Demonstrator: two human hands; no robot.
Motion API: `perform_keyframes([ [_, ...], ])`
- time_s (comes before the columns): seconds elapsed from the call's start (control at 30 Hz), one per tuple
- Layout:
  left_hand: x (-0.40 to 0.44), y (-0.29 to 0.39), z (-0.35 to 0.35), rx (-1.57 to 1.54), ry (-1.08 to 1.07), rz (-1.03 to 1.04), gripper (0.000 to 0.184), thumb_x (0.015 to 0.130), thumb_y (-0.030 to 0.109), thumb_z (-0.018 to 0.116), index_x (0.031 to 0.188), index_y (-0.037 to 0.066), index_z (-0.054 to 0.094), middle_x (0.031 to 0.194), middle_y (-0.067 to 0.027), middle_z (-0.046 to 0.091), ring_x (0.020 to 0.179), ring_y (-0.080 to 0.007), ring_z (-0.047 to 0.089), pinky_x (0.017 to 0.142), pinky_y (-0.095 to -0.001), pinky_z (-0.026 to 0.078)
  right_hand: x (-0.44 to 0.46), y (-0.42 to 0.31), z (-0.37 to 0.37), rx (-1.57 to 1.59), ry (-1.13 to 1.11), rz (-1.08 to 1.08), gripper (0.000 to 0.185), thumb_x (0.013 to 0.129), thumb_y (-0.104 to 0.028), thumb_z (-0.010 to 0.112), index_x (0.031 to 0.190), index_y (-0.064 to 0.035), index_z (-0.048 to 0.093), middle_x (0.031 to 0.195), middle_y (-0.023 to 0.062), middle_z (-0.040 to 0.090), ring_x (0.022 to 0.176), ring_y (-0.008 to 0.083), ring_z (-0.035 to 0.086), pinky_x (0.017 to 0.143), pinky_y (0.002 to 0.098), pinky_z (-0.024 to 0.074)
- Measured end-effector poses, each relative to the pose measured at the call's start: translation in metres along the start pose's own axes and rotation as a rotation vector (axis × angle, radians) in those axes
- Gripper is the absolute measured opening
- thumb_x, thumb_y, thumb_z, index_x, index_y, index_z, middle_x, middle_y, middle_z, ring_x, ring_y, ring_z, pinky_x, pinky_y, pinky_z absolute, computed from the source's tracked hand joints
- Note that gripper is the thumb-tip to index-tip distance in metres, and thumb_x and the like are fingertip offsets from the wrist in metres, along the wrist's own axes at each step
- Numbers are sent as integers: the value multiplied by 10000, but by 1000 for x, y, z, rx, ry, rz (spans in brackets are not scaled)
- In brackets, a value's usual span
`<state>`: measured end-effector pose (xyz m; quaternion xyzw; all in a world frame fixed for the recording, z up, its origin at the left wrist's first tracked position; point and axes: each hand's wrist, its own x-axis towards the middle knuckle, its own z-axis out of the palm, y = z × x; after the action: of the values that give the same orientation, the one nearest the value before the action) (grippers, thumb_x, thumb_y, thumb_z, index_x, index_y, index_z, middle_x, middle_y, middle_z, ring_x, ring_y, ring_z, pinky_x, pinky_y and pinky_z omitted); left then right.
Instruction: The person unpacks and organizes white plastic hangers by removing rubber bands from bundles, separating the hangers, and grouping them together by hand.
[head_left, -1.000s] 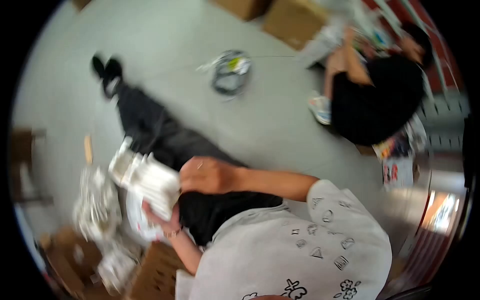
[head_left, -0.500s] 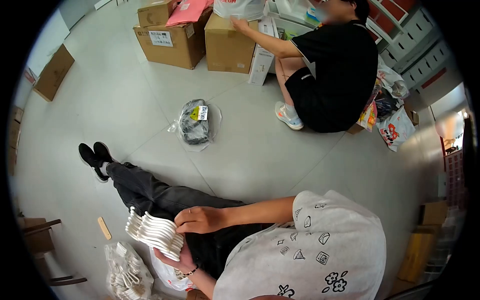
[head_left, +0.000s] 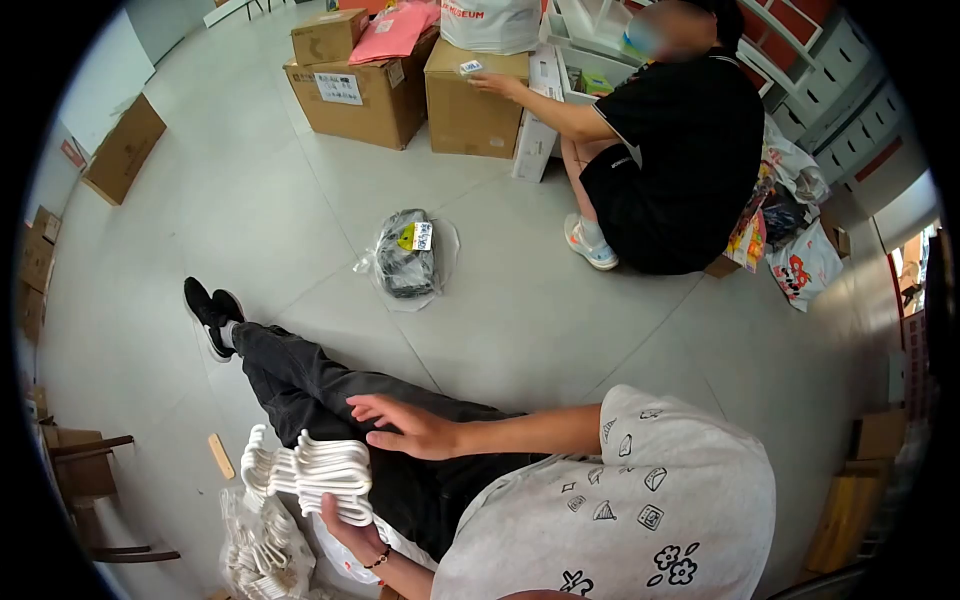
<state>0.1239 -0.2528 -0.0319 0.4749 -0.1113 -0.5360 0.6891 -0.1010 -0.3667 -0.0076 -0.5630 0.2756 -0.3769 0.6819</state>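
**Stack of glossy white plastic hangers (head_left: 333, 468) in left hand (head_left: 350, 527); right hand (head_left: 412, 428) spread, holding nothing**

Left: fingers and thumb wrapped round the lower edge of the stack, firm grasp. Dark beaded bracelet (head_left: 379, 556) on that wrist. Hangers lie packed side by side, hooks toward the feet, in front of the wearer's dark grey trousers (head_left: 330, 378); can't tell whether the stack rests on the legs.

Right: fingers extended and apart, thumb just beside the stack's upper edge. Contact there can't be confirmed.

Near the left hand: clear plastic bag of more white hangers (head_left: 262, 553) on the grey floor (head_left: 520, 350), plus a white plastic bag with red print (head_left: 345, 562), partly hidden. Flat, light wooden strip (head_left: 221, 456) lies just above the hanger bag.

Beyond the legs: dark bundle in clear plastic wrap (head_left: 405, 258), well apart from both hands. Co-worker in black (head_left: 675, 175) squats past it, one hand at a brown cardboard box (head_left: 475, 112).
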Motion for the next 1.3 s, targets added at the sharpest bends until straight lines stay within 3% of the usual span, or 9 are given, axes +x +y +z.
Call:
perform_keyframes([
  [0.1,-12,28,35,414,-123,-45,669,941,173,682,1491,-62,381,1397,-188,556,1250,-268,579,1074,-389,453,6,-1,26,-37,-167,-33,885,1044,-496,535,1597,57,120,1567,251,335,1479,347,340,1215,415,283],
  [0.13,-10,24,37,465,-167,15,645,952,182,693,1469,-65,396,1391,-177,562,1227,-247,579,1063,-363,441,11,-6,32,-357,-165,-113,976,1006,-616,513,1581,81,146,1514,275,390,1437,360,392,1196,427,304],
  [0.27,0,40,40,683,-192,-25,585,1014,233,614,1460,-79,402,1386,-187,558,1248,-255,553,1072,-361,413,21,4,32,-68,-217,81,879,1003,-603,551,1506,77,311,1395,247,480,1294,294,511,1094,380,411],
  [0.37,6,37,55,1045,-268,70,609,1041,311,562,1495,-50,377,1385,-210,551,1237,-279,552,1065,-379,408,30,16,21,291,-312,488,917,938,-629,652,1485,53,377,1317,157,550,1213,202,544,1001,339,462],
  [0.53,23,25,88,1207,-74,347,528,1083,288,470,1455,-82,410,1353,-229,560,1230,-375,561,1056,-400,414,68,54,17,286,-215,433,898,914,-625,689,1461,38,432,1273,113,584,1152,170,556,965,315,467],
  [0.67,43,28,96,1181,148,568,439,1105,267,442,1345,-79,564,1290,-225,624,1197,-358,603,1039,-400,444,104,67,4,319,-259,399,861,877,-647,717,1422,-23,485,1255,74,588,1125,154,572,949,301,469],
  [0.77,48,32,92,1277,105,758,308,1049,102,548,1303,-56,622,1264,-208,652,1111,-322,660,960,-391,514,119,82,-1,372,-294,380,867,879,-647,715,1431,-22,480,1255,65,585,1136,153,574,949,310,474],
  [0.97,49,18,53,1377,-98,825,275,944,-29,658,1216,-15,696,1234,-193,678,1106,-349,675,893,-393,547,110,104,-5,561,-358,531,886,880,-671,694,1464,-50,452,1306,74,570,1213,173,560,1012,341,474],
  [1.3,64,14,56,1461,-161,679,141,879,-34,691,1011,-15,647,1019,-169,607,975,-373,607,856,-457,487,125,109,-26,297,-478,479,798,898,-588,729,1428,-44,483,1282,93,591,1213,210,555,1042,354,429],
])
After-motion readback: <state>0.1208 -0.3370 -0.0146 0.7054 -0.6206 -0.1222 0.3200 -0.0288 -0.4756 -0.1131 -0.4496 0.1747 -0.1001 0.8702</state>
